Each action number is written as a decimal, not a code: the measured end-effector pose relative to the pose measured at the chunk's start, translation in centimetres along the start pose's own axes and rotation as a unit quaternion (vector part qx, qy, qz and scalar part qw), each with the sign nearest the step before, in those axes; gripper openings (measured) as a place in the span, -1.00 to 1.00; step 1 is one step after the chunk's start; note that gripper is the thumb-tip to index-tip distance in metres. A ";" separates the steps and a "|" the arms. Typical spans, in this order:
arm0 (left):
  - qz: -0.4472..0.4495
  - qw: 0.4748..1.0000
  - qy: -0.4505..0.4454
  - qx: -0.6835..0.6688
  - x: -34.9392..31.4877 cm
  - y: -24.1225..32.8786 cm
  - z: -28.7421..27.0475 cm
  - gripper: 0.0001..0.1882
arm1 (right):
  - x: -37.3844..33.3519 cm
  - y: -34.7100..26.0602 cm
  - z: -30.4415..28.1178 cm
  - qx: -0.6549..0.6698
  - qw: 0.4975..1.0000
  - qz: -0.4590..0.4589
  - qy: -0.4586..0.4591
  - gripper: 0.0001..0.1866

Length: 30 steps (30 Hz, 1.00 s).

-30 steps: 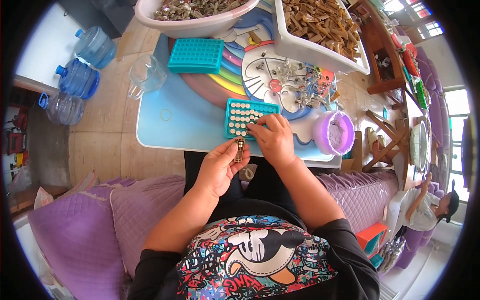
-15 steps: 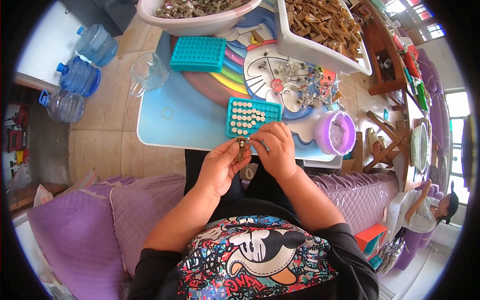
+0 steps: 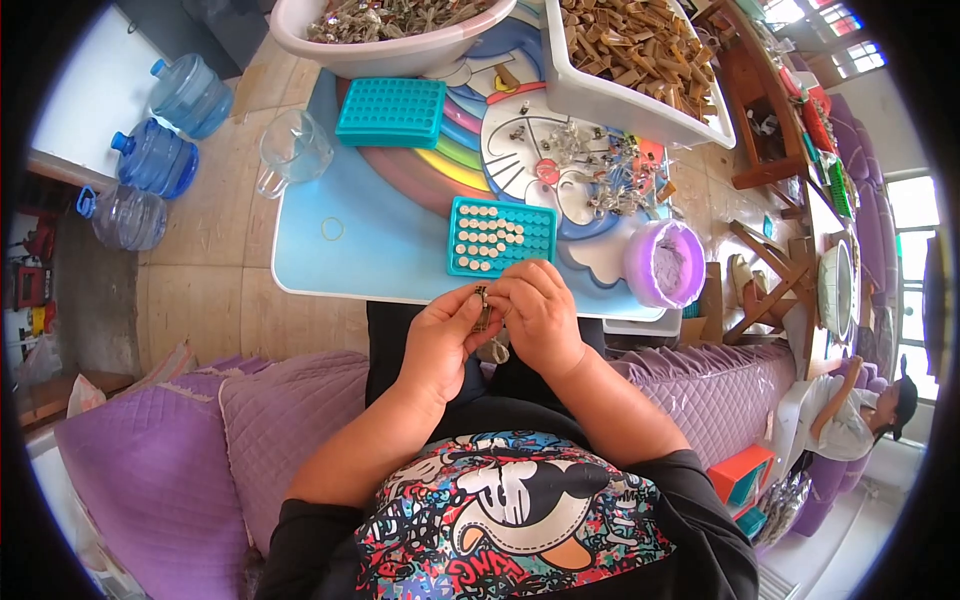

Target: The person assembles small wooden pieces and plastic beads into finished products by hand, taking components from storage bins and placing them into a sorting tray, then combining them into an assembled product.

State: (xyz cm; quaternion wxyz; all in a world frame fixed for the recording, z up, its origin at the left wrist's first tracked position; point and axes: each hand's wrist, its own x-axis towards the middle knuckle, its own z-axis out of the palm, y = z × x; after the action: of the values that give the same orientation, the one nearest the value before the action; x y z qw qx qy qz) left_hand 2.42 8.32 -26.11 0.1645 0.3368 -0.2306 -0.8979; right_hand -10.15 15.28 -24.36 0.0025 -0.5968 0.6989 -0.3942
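Observation:
Over my lap, just off the table's near edge, my left hand [image 3: 438, 338] is closed with thumb and fingers round a small brown-gold metallic part [image 3: 483, 312]. My right hand [image 3: 541, 318] meets it from the right, its fingertips pinched together against the upper end of that part. What the right fingertips hold, if anything, is hidden. Directly beyond both hands lies a teal tray [image 3: 530, 256] of small round wells. Rows of round white pieces [image 3: 481, 237] fill much of its left side, and wells on the right are bare.
A second teal tray [image 3: 390, 112] lies farther back, beside a clear jug [image 3: 296, 148]. Loose small parts [image 3: 600, 170] spread near a purple tub [image 3: 640, 268]. Behind are a white crate [image 3: 610, 105] of brown pieces and a pale basin [image 3: 390, 58]. Another person [image 3: 850, 420] sits far right.
Both hands have drawn slightly toward me, off the tray's near edge. My right fingers have curled closer over the part, which shows less now. A pale bit at the right fingertips is no longer visible.

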 end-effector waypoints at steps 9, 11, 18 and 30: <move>0.029 0.999 0.005 0.016 0.0 0.8 0.9 -0.77 | -0.9 -0.6 0.4 -0.076 0.994 -0.051 0.057 -0.62; 0.024 1.000 0.010 0.012 0.1 1.1 0.9 -0.78 | -1.3 -0.4 0.3 -0.084 0.994 -0.057 0.045 -0.58; 0.019 0.998 0.026 0.052 0.7 1.1 -0.1 -0.77 | -0.1 -0.1 -2.3 -0.011 0.997 -0.070 0.034 -0.54; -0.011 1.000 0.007 0.012 0.6 2.5 0.9 -0.75 | 18.4 16.1 -11.5 -0.345 0.935 0.020 0.079 -0.73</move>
State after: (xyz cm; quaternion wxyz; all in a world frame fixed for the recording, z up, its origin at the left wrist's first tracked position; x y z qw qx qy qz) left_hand 1.68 6.26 -24.52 0.1523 0.3475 -0.2365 -0.8945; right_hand -34.29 5.84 -16.82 -0.2506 -0.5138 0.8017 -0.1745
